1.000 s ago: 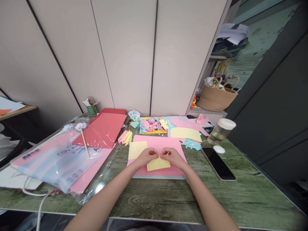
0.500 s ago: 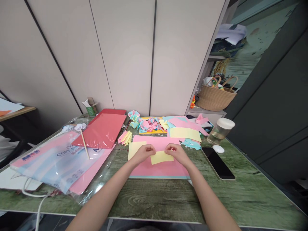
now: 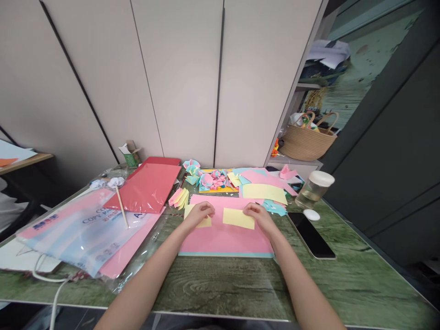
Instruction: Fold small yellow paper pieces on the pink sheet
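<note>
My right hand (image 3: 261, 217) pinches the right edge of a small yellow paper rectangle (image 3: 238, 219), which is over a pink sheet (image 3: 223, 243). My left hand (image 3: 198, 217) is apart from that rectangle, its fingers loosely bent and no paper visibly gripped. Beneath the left hand lies another yellow paper (image 3: 205, 223), partly hidden by the fingers. A light blue edge shows under the pink sheet's near side. Folded pink and yellow paper strips (image 3: 179, 198) lie just beyond my left hand.
Folded paper flowers (image 3: 206, 179) and coloured sheets (image 3: 264, 192) lie at the back. To the right are a phone (image 3: 312, 234), a white lid (image 3: 311, 215) and a capped jar (image 3: 314, 190). A red folder (image 3: 147, 185) and a plastic paper packet (image 3: 85, 229) occupy the left.
My left hand has let go of the small yellow rectangle and moved left. My right hand has shifted slightly right with the rectangle still in its fingers.
</note>
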Demonstrator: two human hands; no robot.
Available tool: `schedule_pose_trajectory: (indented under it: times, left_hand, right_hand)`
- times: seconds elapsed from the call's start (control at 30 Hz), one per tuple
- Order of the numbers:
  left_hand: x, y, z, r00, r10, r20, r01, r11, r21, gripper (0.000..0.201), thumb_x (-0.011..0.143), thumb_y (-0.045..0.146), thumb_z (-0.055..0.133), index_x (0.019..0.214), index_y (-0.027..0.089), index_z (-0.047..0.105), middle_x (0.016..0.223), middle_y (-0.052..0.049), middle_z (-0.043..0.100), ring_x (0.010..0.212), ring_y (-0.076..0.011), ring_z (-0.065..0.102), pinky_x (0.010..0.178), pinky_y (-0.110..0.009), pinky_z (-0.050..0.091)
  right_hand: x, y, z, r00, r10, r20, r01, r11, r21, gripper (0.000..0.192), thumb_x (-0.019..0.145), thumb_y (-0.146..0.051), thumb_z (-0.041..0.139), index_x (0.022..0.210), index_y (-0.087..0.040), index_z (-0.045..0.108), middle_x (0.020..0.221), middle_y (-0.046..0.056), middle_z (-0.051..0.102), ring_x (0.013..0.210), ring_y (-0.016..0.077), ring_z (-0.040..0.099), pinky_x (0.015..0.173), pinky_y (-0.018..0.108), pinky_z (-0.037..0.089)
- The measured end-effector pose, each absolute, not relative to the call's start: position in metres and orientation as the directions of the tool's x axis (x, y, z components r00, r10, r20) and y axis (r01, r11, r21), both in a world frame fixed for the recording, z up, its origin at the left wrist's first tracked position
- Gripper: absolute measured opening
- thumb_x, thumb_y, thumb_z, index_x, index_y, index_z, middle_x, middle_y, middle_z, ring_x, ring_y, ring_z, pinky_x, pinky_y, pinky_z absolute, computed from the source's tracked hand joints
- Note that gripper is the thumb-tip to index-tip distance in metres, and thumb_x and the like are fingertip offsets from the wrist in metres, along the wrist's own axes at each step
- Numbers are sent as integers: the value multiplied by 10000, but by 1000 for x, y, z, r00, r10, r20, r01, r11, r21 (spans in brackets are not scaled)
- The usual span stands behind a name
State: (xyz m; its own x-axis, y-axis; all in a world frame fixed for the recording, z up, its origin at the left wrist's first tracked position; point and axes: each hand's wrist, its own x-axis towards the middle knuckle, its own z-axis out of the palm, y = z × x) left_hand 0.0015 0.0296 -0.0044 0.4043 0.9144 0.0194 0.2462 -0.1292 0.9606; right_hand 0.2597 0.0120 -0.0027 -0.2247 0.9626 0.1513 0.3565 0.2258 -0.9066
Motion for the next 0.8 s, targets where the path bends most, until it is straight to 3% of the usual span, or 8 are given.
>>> schedule_pose_trajectory:
  times: [0.47,0.8]
  left_hand:
    - [31,4,-9,592,806,33,295,-254,921,287,861,333,523,1072,141,540,1056,-63,571,900,-176,577,770,-373,498]
    - [33,4,-13,575,818,28,362,-286,887,281,864,336,516,1069,145,543,1059,-63,572,902,-175,576,774,-372,496]
  right_hand:
    - [220,-2,-11,-473,881,26,362,221,-906,307,856,-347,510,1090,-149,533,1073,61,568,910,165,572,775,372,490]
    - [223,-3,-14,-508,861,-28,401,208,-892,307,857,-350,508,1087,-149,536,1074,60,569,912,167,571,776,371,490]
